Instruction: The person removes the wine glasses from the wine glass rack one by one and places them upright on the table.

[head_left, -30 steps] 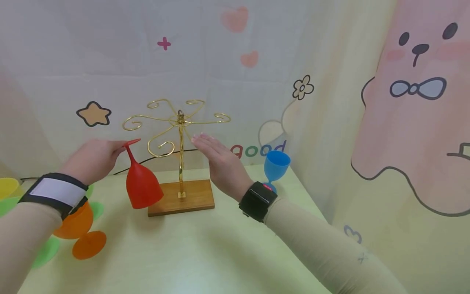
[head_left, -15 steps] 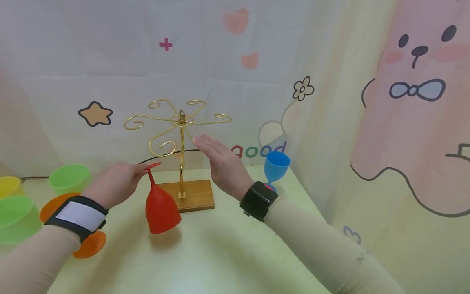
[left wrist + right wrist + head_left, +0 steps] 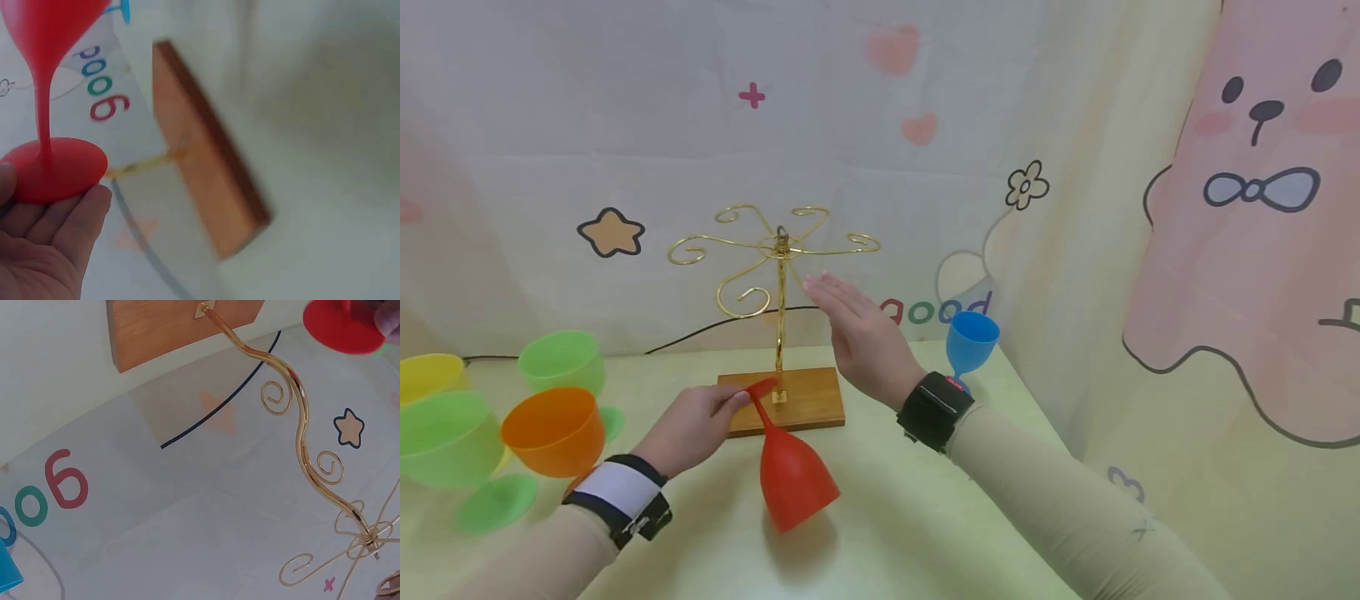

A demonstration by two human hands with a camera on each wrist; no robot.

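My left hand (image 3: pixel 688 429) pinches the round foot of a red plastic goblet (image 3: pixel 797 483) between thumb and fingers. The goblet hangs bowl-down and tilted, with its mouth toward the lower right, above the table in front of the stand. In the left wrist view its foot (image 3: pixel 59 169) lies against the fingers. Behind it stands a gold wire rack (image 3: pixel 781 325) with curled arms on a wooden base (image 3: pixel 820 400). My right hand (image 3: pixel 872 342), fingers extended, is at the rack's front right arm; its thumb is hidden. A gold curl (image 3: pixel 390 584) shows right by its fingertips in the right wrist view.
On the left stand a yellow cup (image 3: pixel 430 377), a green goblet (image 3: pixel 448 442), another green goblet (image 3: pixel 561 362) and an orange goblet (image 3: pixel 553 433). A blue goblet (image 3: pixel 972 342) stands at the back right, near the table edge. Patterned cloth (image 3: pixel 850 125) hangs behind the table.
My left hand has carried the red goblet rightward and down, from the rack's left side to in front of its base. The right hand stays at the rack; the view has shifted slightly.
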